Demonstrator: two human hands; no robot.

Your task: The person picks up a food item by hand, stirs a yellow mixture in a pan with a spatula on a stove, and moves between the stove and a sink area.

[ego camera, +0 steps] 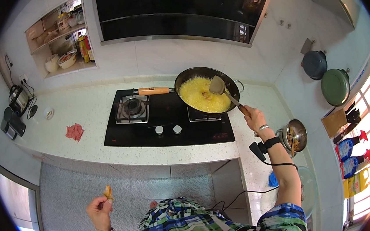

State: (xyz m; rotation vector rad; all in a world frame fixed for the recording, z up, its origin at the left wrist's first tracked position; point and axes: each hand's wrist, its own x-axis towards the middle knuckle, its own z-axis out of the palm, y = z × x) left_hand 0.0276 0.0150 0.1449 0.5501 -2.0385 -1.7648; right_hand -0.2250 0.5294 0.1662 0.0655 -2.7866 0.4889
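My right hand (256, 121) grips the handle of a metal spatula (217, 85), whose blade hovers over or touches the bubbling yellow oil (193, 95) in a dark wok (181, 74). A few brown pieces of food (206, 95) float in the oil near the blade. The wok stands on the right burner, its wooden handle (153, 90) pointing left. Away from the counter, low in the view, my left hand (99, 209) pinches a golden-brown fried piece of food (108, 192) between thumb and fingertips.
The gas hob (168, 135) has a left burner (132, 107) with no pan. A pink cloth (74, 132) lies on the counter. On the right stand a steel bowl (300, 131) with fried food and chopsticks, and a glass bowl (309, 183). A black cable (244, 192) trails near my right arm.
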